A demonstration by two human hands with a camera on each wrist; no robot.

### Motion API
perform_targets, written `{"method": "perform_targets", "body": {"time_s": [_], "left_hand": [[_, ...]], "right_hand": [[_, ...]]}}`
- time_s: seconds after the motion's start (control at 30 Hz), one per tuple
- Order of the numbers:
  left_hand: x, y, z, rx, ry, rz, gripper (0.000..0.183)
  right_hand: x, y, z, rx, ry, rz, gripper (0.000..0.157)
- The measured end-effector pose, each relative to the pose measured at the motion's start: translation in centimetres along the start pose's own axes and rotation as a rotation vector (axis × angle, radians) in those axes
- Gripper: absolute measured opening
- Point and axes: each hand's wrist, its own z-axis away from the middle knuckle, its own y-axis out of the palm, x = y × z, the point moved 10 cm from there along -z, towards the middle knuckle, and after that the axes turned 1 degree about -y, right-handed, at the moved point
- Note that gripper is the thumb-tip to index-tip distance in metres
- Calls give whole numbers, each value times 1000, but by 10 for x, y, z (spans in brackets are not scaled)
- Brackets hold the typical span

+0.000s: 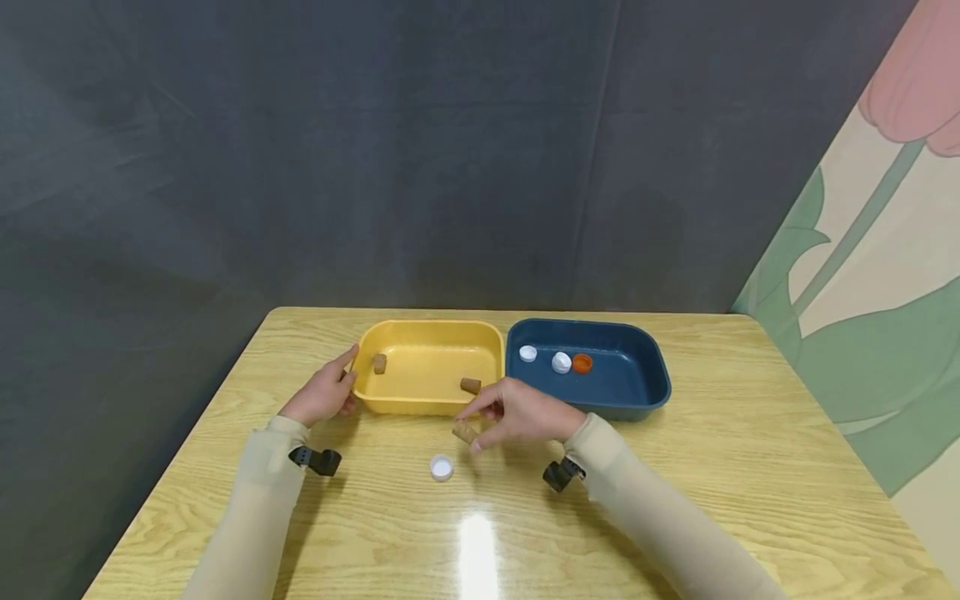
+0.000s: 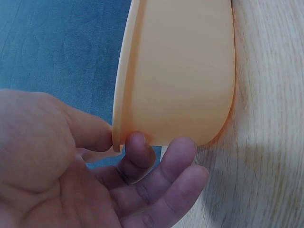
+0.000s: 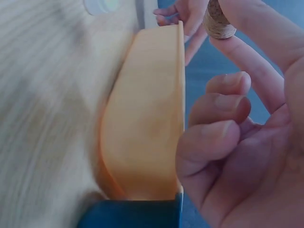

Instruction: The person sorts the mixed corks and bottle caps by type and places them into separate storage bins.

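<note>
At the left end of the yellow tray (image 1: 423, 362), my left hand (image 1: 322, 393) pinches the rim; the left wrist view shows thumb and index finger at the edge, the other fingers near the outer wall. My right hand (image 1: 525, 412) holds a cork (image 1: 464, 432) between thumb and index finger, just in front of the tray's near wall. In the right wrist view this cork (image 3: 218, 21) is partly cut off by the top edge. Inside the tray lie one cork (image 1: 380, 363) at the left and another cork (image 1: 471, 386) near the front right.
A white bottle cap (image 1: 442, 467) lies on the wooden table (image 1: 375, 517) in front of the yellow tray. Close against that tray's right end stands a blue tray (image 1: 626, 383), holding two white caps (image 1: 561, 362) and an orange cap (image 1: 582, 363). A dark cloth hangs behind the table.
</note>
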Motion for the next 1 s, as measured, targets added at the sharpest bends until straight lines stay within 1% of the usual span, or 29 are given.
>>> {"method": "perform_targets", "body": {"time_s": [0.13, 0.33, 0.5, 0.73, 1.0], "left_hand": [[-1, 1, 1, -1, -3, -2, 56], [-1, 0, 1, -2, 4, 2, 56], [-2, 0, 1, -2, 7, 6, 56], [-4, 1, 3, 0, 15, 25, 56], [-3, 1, 3, -3, 13, 20, 56]], "right_hand": [[0, -7, -4, -19, 8, -31, 35], [-1, -19, -10, -61, 29, 8, 38], [-4, -32, -19, -91, 47, 4, 44], [-12, -49, -33, -147, 81, -3, 38], [-17, -60, -49, -173, 111, 52, 39]]}}
